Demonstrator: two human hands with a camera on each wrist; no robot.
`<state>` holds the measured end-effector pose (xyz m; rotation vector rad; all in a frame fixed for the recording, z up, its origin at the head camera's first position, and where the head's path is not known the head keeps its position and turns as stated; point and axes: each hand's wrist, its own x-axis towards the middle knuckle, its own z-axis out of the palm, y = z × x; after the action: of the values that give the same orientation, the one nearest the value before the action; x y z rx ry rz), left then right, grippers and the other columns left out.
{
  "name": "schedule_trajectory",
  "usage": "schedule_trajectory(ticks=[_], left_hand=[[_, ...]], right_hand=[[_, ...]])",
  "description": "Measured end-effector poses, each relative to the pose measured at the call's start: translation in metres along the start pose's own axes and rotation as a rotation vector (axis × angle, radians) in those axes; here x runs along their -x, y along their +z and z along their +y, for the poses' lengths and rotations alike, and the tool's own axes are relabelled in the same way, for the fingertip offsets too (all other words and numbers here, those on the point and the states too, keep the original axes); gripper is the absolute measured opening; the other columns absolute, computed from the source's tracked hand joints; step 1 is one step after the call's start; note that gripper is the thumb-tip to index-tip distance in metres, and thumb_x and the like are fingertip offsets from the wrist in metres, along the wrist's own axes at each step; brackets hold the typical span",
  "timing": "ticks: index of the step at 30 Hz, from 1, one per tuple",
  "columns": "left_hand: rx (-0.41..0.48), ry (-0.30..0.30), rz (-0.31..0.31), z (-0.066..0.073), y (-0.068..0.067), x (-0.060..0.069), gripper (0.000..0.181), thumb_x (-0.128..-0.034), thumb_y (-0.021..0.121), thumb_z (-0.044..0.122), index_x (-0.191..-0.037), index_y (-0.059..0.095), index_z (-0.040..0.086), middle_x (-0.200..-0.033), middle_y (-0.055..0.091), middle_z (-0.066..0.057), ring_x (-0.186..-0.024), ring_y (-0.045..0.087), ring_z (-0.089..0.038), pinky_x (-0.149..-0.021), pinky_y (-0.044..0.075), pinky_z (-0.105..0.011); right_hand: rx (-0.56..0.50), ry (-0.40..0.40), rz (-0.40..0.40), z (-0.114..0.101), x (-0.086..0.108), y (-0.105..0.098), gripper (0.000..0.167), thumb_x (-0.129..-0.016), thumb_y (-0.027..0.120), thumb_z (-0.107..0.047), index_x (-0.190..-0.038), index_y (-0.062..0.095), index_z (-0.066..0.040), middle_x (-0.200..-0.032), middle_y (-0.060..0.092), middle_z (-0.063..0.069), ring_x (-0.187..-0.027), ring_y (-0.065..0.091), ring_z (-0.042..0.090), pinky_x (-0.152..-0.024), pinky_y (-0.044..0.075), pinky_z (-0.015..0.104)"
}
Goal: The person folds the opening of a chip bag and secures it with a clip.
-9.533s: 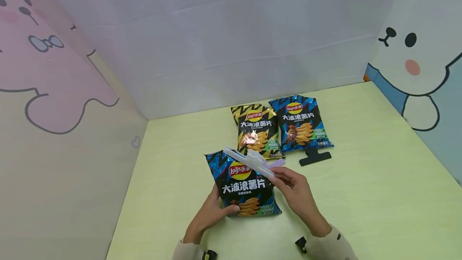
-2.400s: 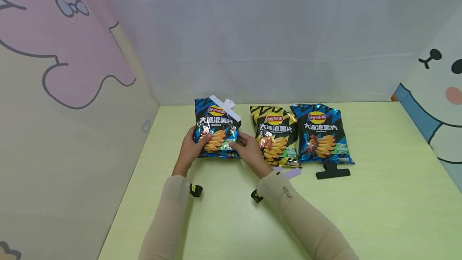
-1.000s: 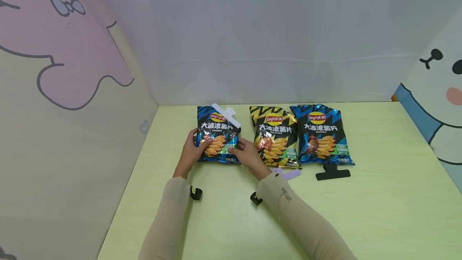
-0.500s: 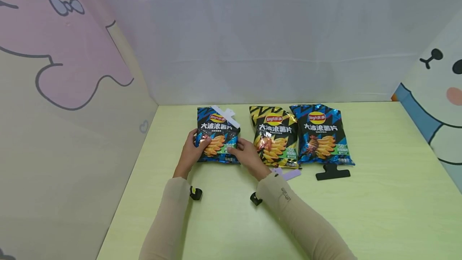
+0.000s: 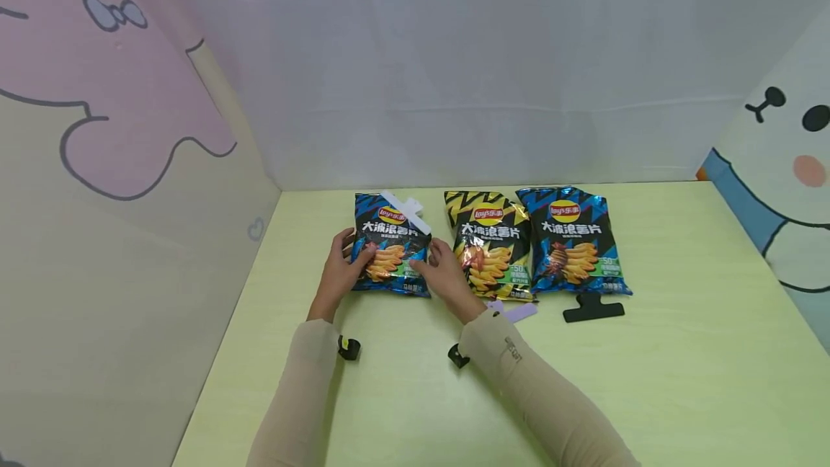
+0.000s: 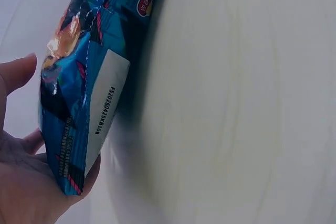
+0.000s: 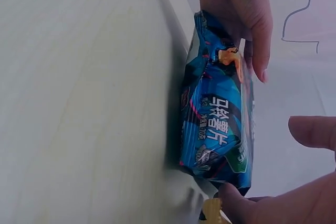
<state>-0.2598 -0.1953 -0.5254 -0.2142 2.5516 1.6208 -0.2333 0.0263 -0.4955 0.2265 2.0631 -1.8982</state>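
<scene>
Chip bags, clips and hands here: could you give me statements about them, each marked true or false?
1. The yellow bag lies between the left blue bag and the right blue bag. True.
2. The white clip is on the left blue bag. True.
3. The black clip lies beyond the far edge of the right blue bag. False: it lies at the near edge.
4. The left hand and the right hand are both at the left blue bag. True.
5. The right hand holds the white clip. False: it is lower, by the left blue bag.
</scene>
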Motion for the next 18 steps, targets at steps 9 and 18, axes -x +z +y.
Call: schedule_trajectory(ticks=[9,18], left_hand=[[0.007,0.029,0.020,0.009,-0.001,0.005,0.079,-0.0958,0.065,0.048,-0.158,0.025,0.020,-0.166,0.028,-0.012,-0.150,0.035,-0.035,-0.122,0.032,-0.054],[0.026,0.085,0.043,0.017,0.000,0.009,0.078,-0.0957,0.066,0.046,-0.158,0.026,0.021,-0.168,0.025,-0.006,-0.157,0.024,-0.028,-0.127,0.023,-0.049]], right_hand=[[0.001,-0.007,0.005,-0.006,0.007,-0.004,0.074,-0.098,0.066,-0.019,-0.158,0.025,-0.007,-0.167,0.025,0.015,-0.153,0.030,0.036,-0.124,0.030,0.049],[-0.003,-0.028,0.008,-0.008,0.011,-0.007,0.071,-0.099,0.065,-0.023,-0.157,0.028,-0.010,-0.167,0.027,0.013,-0.153,0.031,0.036,-0.122,0.033,0.051]])
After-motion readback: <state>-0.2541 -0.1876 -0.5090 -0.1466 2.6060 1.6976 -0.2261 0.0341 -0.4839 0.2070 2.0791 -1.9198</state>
